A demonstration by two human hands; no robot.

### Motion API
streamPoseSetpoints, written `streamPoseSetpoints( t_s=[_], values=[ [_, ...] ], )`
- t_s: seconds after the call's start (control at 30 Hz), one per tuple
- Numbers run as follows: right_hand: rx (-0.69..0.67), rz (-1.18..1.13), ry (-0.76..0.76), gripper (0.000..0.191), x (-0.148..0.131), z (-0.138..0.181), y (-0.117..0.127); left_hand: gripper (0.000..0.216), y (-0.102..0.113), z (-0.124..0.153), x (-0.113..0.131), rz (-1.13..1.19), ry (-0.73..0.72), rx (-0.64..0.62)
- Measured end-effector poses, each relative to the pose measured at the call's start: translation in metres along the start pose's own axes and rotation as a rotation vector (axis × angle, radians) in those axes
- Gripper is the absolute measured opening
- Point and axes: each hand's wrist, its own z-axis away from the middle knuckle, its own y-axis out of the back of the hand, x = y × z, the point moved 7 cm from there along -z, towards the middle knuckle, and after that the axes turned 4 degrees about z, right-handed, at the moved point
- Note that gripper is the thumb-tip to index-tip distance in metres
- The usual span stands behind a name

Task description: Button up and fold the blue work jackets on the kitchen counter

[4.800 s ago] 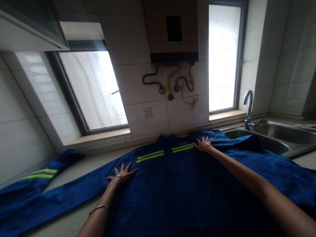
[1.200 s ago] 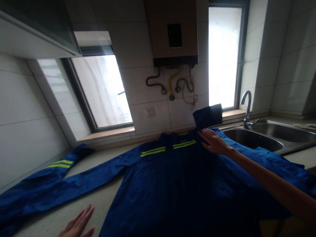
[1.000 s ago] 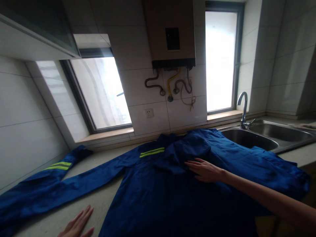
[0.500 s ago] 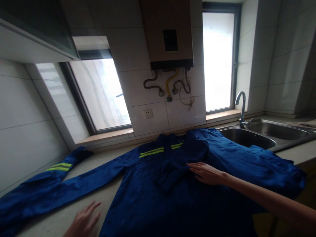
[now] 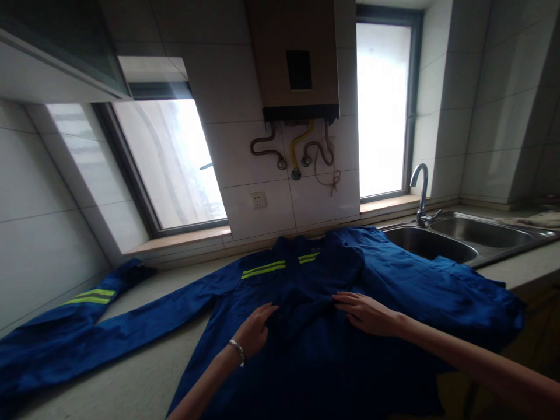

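A dark blue work jacket (image 5: 245,373) with yellow-green stripes on its chest lies spread over the counter. One sleeve (image 5: 153,312) reaches out to the left. Folds of blue cloth are bunched across the middle of the chest. My right hand (image 5: 370,314) rests on these folds with its fingers stretched out to the left. Opposite it, my left hand (image 5: 252,331), wearing a silver bracelet (image 5: 237,352), is over the jacket front, fingers partly bent and apart from the thumb. More blue cloth (image 5: 420,297) spreads on the right, toward the counter's front edge.
A double steel sink (image 5: 475,256) with a tap (image 5: 421,192) is set into the counter (image 5: 144,373) at the right. Along the back wall are two windows, a water heater (image 5: 295,64) with pipes, and a socket (image 5: 258,200). A cabinet (image 5: 56,64) hangs at upper left.
My left hand has moved right and forward, from above the bare counter onto the jacket front. My right hand stays at about the same spot on the cloth. The view has shifted slightly.
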Motion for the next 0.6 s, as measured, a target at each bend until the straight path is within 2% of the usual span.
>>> streamPoseSetpoints(
  t_s=[0.1,0.23,0.37,0.43,0.5,0.6],
  values=[
    [0.079,0.048,0.011,0.039,-0.020,-0.012,0.006,0.051,0.002,-0.009,-0.016,0.154,0.045,0.025],
    [0.124,0.082,0.019,0.038,-0.063,-0.044,0.001,0.034,0.010,-0.016,-0.019,0.365,0.116,0.067],
    [0.189,0.118,-0.065,0.067,-0.091,-0.071,-0.011,0.024,0.015,-0.021,-0.004,0.863,0.278,0.037],
    [0.249,0.141,-0.098,0.074,-0.096,-0.077,-0.011,0.023,0.020,-0.024,0.009,1.058,0.336,0.065],
    [0.318,0.157,-0.107,0.065,-0.097,-0.077,-0.004,0.023,0.026,-0.024,0.020,1.184,0.377,0.122],
    [0.400,0.119,-0.112,0.038,-0.089,-0.072,0.014,0.024,0.034,-0.024,0.036,1.257,0.390,0.147]
  ],
)
